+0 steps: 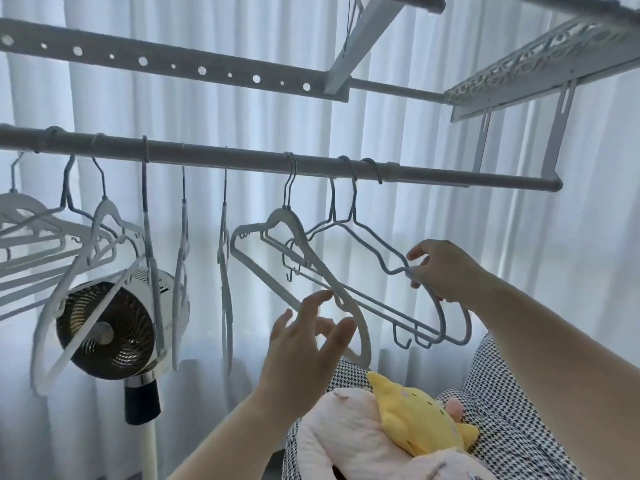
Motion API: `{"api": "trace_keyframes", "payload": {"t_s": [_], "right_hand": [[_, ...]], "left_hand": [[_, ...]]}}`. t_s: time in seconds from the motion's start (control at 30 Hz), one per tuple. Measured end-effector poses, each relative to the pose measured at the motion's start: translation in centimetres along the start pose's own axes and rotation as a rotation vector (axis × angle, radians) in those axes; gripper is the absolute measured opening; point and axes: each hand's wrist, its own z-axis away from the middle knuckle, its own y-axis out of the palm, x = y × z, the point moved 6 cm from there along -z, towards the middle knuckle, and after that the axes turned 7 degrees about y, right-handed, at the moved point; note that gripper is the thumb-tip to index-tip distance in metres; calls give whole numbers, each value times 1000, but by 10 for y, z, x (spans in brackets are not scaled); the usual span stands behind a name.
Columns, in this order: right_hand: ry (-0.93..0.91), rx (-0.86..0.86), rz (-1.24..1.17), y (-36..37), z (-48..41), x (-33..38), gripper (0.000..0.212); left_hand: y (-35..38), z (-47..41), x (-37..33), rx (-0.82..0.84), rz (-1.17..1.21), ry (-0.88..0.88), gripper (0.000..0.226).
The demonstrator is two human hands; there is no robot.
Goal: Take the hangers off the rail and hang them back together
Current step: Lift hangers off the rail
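The right hand is pinching the near shoulder of two blue wire hangers, fingers closed around the bend where the wires run together, probably so the pair can be drawn along or lifted as one instead of singly. Both wire hooks are sitting over the rail, close beside each other near its right end. Just to their left, the white plastic hangers are hanging from the same rail, apparently two with hooks paired, their lower arms slanting down towards the left hand. That hand is open, fingers spread and gripping nothing, hovering at the lower arm of the white hangers; whether a fingertip is touching the plastic is hard to tell. It seems to be reaching in to gather that arm so the white ones join the blue ones.

Further left, more hangers are strung along the rail, some edge-on, some in a loose cluster at the far left, so the gathering looks far from finished. A fan is standing behind them, before the pale curtain. Below, plush toys, one yellow and one pink, are lying on a houndstooth cushion.
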Motion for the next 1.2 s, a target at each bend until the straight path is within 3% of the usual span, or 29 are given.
{"api": "trace_keyframes", "payload": {"t_s": [0.13,0.4,0.67,0.97,1.1,1.2], "right_hand": [[-53,-17,68,0,-3,6,21],[-87,-115,237,-18,-30,13,20],[-149,-74,180,-23,-54,7,26],[-153,52,242,-12,-71,8,22],[-155,178,318,3,-69,-9,24],[-189,270,279,4,-61,-30,23]], "left_hand": [[-1,8,-3,-32,-2,4,82],[-6,21,-1,-117,-77,-123,65],[-20,27,13,-219,-138,-163,81],[-31,34,-15,-420,-132,-51,53],[-34,40,-39,-478,-252,117,62],[-31,46,-52,-543,-310,205,35]]}}
